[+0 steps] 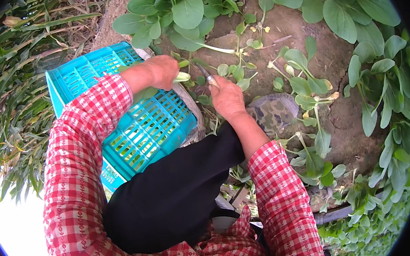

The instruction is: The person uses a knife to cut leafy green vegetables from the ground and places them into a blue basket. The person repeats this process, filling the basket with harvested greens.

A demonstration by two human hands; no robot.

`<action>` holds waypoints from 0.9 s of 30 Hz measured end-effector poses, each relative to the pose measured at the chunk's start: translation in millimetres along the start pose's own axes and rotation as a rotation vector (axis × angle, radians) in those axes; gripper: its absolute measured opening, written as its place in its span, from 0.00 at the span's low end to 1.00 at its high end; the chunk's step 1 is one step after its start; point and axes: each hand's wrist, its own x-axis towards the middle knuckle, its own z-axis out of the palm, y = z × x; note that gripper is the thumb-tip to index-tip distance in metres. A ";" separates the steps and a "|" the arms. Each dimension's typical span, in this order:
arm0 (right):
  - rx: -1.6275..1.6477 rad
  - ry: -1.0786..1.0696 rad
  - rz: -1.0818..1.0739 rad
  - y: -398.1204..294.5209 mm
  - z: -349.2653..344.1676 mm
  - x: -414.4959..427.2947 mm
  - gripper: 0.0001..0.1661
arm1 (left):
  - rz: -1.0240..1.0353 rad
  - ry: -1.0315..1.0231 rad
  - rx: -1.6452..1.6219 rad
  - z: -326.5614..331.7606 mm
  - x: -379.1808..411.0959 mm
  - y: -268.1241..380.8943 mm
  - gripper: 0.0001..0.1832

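My left hand (164,72) is closed around a leafy green vegetable. Its pale cut stem end (182,77) pokes out toward the right, and some of its leaves (146,94) show below my wrist over the crate. In my right hand (227,97) is a small knife (210,79) with a metal collar, its blade pointing up and left close to the stem. Beneath my left forearm sits a turquoise plastic crate (190,125) with slotted walls; pale green produce shows through the slots.
Broad-leaved green plants (188,11) grow at the top and along the right (387,99). Loose leaves and trimmings (306,81) lie on bare soil (335,56). A camouflage shoe (272,112) is beside my right wrist. Long-bladed foliage (14,109) stands at left.
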 end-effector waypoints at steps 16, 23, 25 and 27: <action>0.118 -0.028 0.077 5.6 -3.3 -32.1 0.13 | 0.128 0.045 -0.257 -31.5 -13.2 -12.9 0.20; 0.443 0.341 0.235 10.1 -99.8 -74.6 0.13 | 0.421 -0.036 -0.979 -77.3 -32.9 20.7 0.31; 0.996 0.453 0.168 -5.4 -123.0 -81.5 0.12 | 0.514 -0.074 -1.043 -85.2 -31.3 35.9 0.32; 1.097 0.422 0.131 -20.1 -144.3 -84.2 0.16 | 0.574 -0.141 -1.012 -94.4 -26.6 50.5 0.31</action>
